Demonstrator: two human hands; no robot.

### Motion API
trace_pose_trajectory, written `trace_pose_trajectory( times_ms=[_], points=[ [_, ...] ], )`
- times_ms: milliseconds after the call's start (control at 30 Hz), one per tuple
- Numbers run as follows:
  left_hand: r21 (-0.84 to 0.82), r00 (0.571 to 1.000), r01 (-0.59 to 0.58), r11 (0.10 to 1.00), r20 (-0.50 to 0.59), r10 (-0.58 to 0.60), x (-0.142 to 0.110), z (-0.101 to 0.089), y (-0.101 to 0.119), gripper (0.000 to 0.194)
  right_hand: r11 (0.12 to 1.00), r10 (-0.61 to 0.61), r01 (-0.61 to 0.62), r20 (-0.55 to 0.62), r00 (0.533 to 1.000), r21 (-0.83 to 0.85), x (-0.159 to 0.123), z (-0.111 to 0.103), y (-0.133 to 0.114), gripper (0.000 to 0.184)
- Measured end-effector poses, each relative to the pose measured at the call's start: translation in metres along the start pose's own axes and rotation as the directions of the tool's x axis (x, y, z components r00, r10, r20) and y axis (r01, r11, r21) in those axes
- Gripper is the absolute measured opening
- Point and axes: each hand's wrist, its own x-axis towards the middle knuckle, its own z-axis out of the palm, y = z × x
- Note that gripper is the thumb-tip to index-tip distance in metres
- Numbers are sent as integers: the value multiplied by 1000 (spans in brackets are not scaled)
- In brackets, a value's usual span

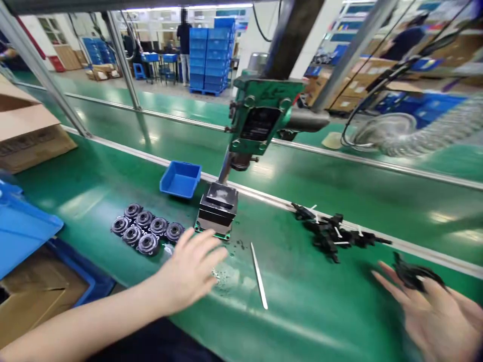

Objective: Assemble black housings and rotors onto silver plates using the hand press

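Observation:
My left hand [198, 269] hovers over the green bench with its fingers spread, holding nothing. Just left of it sit several round black ring-shaped parts [148, 244], grouped in rows. Ahead of its fingertips stands the black block base [218, 206] of a green press [260, 115]. At the right edge, my right hand [441, 311] grips a black plastic part [417, 274] between thumb and fingers; its exact shape is blurred. A pile of black parts with white pieces [335, 234] lies beyond that hand. A thin white stick [259, 276] rests between both hands.
An empty blue bin [181, 179] stands left of the press. Metal rails [339, 160] run along the bench's back. Cardboard [33, 125] and a blue crate [26, 226] are at the left. A clear ribbed hose [433, 130] hangs at the right. A person [183, 45] stands far behind.

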Motion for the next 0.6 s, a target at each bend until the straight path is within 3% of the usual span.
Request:
trace_pose_trajectory(
  times_ms=[67, 200, 300, 400, 467, 600],
  points=[
    [147, 989, 119, 982, 73, -130, -6, -17, -31, 56, 982, 95, -100, 39, 995, 161, -17, -5, -9, 19],
    [274, 963, 26, 961, 251, -98, -1, -30, -67, 51, 923, 287, -305, 107, 952, 235, -48, 7, -30, 13],
    [90, 955, -42, 995, 295, 14, 7, -24, -60, 59, 796, 436, -501, 253, 864, 339, -73, 33, -46, 20],
    [-224, 970, -52, 973, 221, 103, 9, -3, -42, 67, 612, 450, -673, 517, 728, 415, -104, 65, -61, 31],
    [-383, 984, -12, 924, 158, 79, 7, 16, -35, 71, 518, 420, -742, 628, 655, 426, -124, 87, -69, 26],
    [-610, 994, 103, 786, 96, -55, -1, 46, -34, 72, 448, 390, -785, 696, 603, 428, -149, 121, -74, 19]
  ],
)
